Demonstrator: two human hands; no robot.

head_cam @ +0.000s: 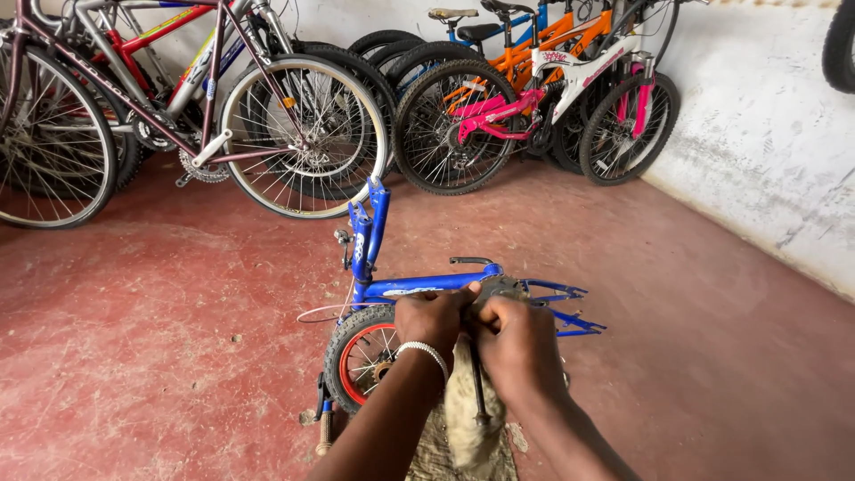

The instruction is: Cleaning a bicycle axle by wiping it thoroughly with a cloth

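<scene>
A small blue bicycle frame (405, 286) stands upside down on the red floor, its fork (367, 223) pointing up and a small wheel with a red rim (361, 354) low at the left. My left hand (434, 318), with a white beaded bracelet on the wrist, and my right hand (514, 341) are pressed together at the middle of the frame. Both grip a dirty, worn cloth-like piece (465, 417) that hangs down between my forearms. A thin dark rod (478, 385) runs down under my right hand. What the fingers cover on the frame is hidden.
Several full-size bicycles lean along the back wall: a maroon one (214, 107) at left, a white and pink one (570, 89) and an orange one (534, 49) at right. A whitewashed wall (766, 134) runs along the right. Small debris dots the red floor (160, 338).
</scene>
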